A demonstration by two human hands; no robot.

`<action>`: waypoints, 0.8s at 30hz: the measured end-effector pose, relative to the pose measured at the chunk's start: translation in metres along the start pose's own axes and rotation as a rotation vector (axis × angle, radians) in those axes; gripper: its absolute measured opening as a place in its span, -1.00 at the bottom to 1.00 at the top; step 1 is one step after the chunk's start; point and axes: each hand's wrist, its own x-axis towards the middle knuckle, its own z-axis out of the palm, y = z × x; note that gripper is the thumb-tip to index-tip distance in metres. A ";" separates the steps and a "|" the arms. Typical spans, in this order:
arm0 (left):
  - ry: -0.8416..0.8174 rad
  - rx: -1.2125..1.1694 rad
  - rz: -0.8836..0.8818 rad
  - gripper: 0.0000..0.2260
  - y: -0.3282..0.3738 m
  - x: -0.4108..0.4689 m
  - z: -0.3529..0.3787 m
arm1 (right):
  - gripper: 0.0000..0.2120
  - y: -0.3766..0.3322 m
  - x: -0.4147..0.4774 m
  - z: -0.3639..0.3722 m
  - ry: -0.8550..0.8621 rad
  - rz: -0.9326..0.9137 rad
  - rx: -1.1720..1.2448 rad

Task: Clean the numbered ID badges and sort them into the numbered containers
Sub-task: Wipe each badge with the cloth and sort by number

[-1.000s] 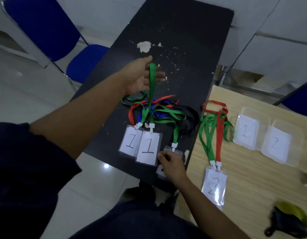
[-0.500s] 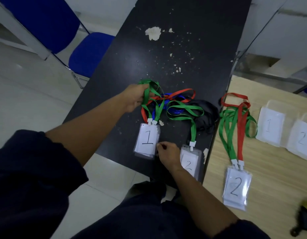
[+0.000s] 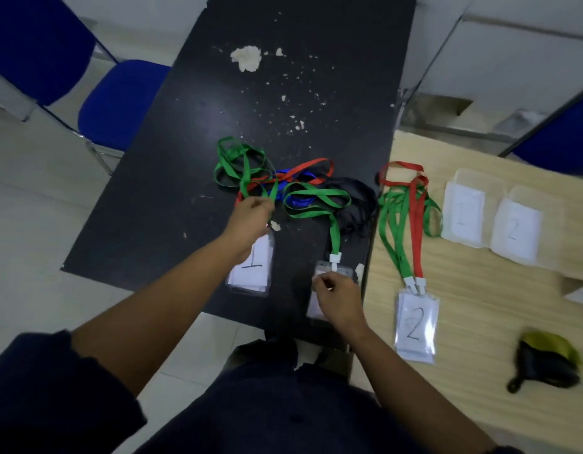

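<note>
On the black table [image 3: 172, 191] lies a badge stack marked 1 [image 3: 251, 267], partly under my left hand [image 3: 249, 219], whose fingers pinch the green lanyard [image 3: 241, 165] in a tangle of red, blue and green straps. My right hand [image 3: 337, 298] grips a second badge [image 3: 336, 270] by its top edge near the table's front; its number is hidden and its green lanyard [image 3: 319, 203] loops back. On the wooden table [image 3: 480, 306] lies a badge marked 2 [image 3: 414, 326] with green and red lanyards [image 3: 411, 217]. Clear containers labelled 1 [image 3: 464, 211] and 2 [image 3: 519, 227] stand behind.
White crumbs and a larger white scrap [image 3: 246, 57] dirty the far part of the black table. A black cord bundle [image 3: 355, 204] lies at its right edge. A black and yellow cloth [image 3: 546, 362] rests on the wooden table. Blue chairs [image 3: 119, 99] stand to the left.
My left hand dropped from holding the green lanyard high down to the table beside the 1 badges, bunching the strap. My right hand shifted right onto the other badge.
</note>
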 end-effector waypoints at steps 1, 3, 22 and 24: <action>-0.053 -0.027 -0.022 -0.93 -0.008 -0.009 0.009 | -0.81 0.008 -0.005 -0.011 0.022 0.010 0.014; -0.136 -0.066 -0.063 -0.92 -0.024 -0.026 0.030 | -0.83 0.024 -0.015 -0.034 0.061 0.034 0.025; -0.375 0.126 -0.303 -0.97 -0.115 -0.112 0.206 | -0.69 0.161 -0.045 -0.146 0.288 0.302 0.074; -0.347 0.136 -0.309 -0.97 -0.119 -0.116 0.217 | -0.73 0.166 -0.043 -0.148 0.274 0.299 0.098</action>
